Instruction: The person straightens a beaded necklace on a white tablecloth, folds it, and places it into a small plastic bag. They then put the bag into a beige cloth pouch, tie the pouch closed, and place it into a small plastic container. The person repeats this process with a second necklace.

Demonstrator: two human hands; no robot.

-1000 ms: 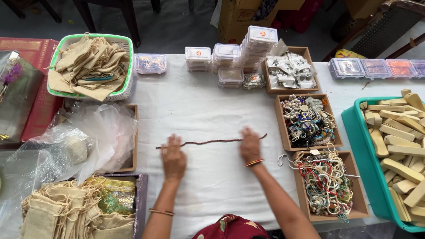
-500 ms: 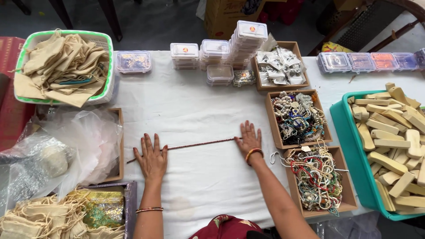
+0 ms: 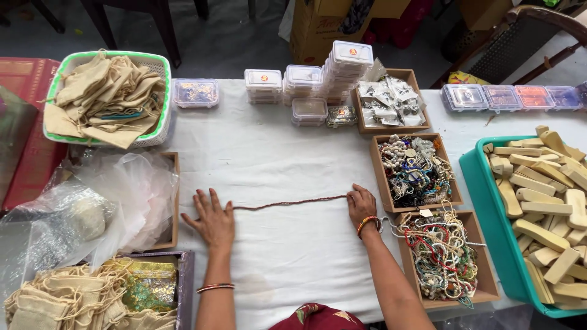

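Our hands: left hand (image 3: pixel 214 217) flat, open, pinning bead string (image 3: pixel 287 203); right hand (image 3: pixel 362 205) pinching other end; string stretched straight mid-counter (image 3: pixel 275 153).

A thin string of small dark reddish-brown beads (image 3: pixel 287 203) lies stretched out nearly straight across the white-covered counter (image 3: pixel 275 159). It runs left to right with a slight upward slant. Its left end lies under the fingers of the left hand (image 3: pixel 214 219); its right end is pinched by the right hand (image 3: pixel 362 205).
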